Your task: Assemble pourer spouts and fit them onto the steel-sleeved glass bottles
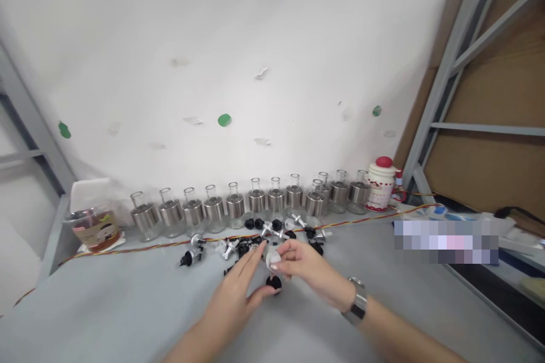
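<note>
White wall (pixel 272 28) backs the grey desk (pixel 106 306). From left: a labelled plastic cup (pixel 100 232), steel-sleeved glass bottles (pixel 213 208), scattered bottle pourers (pixel 230 248). The left hand (pixel 232 299) has its fingers spread, thumb at a black cap (pixel 273 282); contact is unclear. The right hand (pixel 313 272) pinches a translucent cap (pixel 271 259), between both hands. A slack pinch could drop it among the pourers; a thumb nudge might roll the black cap.

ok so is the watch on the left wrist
No, the watch is on the right wrist, behind the right hand, which holds a whitish piece in its fingers.
</note>
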Motion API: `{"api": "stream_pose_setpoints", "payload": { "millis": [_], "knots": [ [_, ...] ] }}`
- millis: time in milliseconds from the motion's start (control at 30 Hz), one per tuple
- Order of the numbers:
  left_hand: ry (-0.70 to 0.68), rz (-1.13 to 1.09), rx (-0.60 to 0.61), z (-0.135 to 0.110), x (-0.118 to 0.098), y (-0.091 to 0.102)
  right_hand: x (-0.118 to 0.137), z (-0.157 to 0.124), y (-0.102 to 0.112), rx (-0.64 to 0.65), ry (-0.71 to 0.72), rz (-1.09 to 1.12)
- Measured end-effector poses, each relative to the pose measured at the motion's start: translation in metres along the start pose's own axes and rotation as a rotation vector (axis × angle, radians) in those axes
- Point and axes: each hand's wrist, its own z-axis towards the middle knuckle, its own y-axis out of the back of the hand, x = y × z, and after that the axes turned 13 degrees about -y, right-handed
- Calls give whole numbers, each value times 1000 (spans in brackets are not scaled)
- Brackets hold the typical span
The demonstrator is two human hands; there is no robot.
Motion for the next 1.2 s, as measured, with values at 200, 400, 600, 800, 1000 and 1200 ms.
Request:
{"api": "stream_pose_setpoints", "payload": {
  "millis": [200, 400, 600, 800, 1000, 1200],
  "knots": [
    [99, -152, -102, -1, 1, -4, -3, -2, -13, 69, -37, -100],
    [276, -96, -188, -3, 17, -2, -11, -7, -6, -254, 203, -704],
    [244, 31, -142, -5, 31, -1, -20, -2, -2, -292, 240, -809],
    [257, -128, -107, -3, 21, -1, -14, 10, 0, -182, 174, -159],
    [234, -191, -53, -3, 13, -5, -20, 5, -11, -119, 174, -100],
    [303, -228, -4, 0, 12, -5, -17, -4, -11, -173, 260, -293]
  ]
}}
